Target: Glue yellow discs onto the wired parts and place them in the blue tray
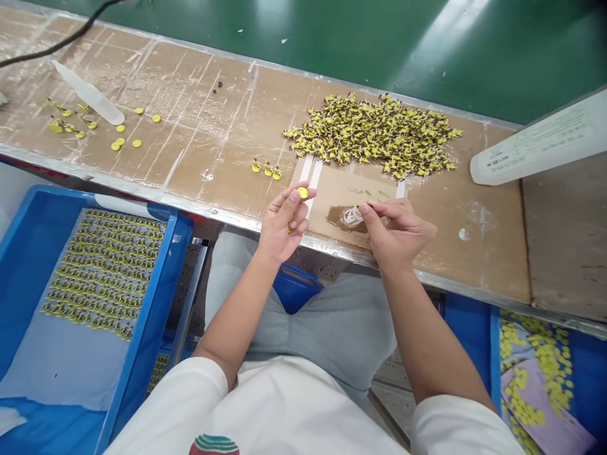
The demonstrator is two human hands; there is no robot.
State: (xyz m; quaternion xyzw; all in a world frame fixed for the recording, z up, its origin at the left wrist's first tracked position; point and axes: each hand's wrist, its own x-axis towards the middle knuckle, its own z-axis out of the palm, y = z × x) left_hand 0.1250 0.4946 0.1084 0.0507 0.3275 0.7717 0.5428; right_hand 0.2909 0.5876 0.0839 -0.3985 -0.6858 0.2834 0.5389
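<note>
My left hand [286,221] pinches a round yellow disc [302,192] between thumb and forefinger, above the bench edge. A bit of yellow also shows between its curled lower fingers. Over a small clear dish [352,217], my right hand [398,230] is closed in a pinch; what sits at its fingertips is too small to make out. The dish stands on a wet brown patch of a cardboard sheet [327,189]. Beyond both hands lies a big heap of tiny yellow-and-dark figures [374,136]. Left of the sheet stand a few small figures on yellow bases [269,169].
On the bench's left are loose yellow discs [137,143] and a white pointed strip [90,95]. A large white bottle [540,139] leans in at right. A blue bin [156,253] holds rows of figures at lower left; another bin at right holds yellow discs [545,354].
</note>
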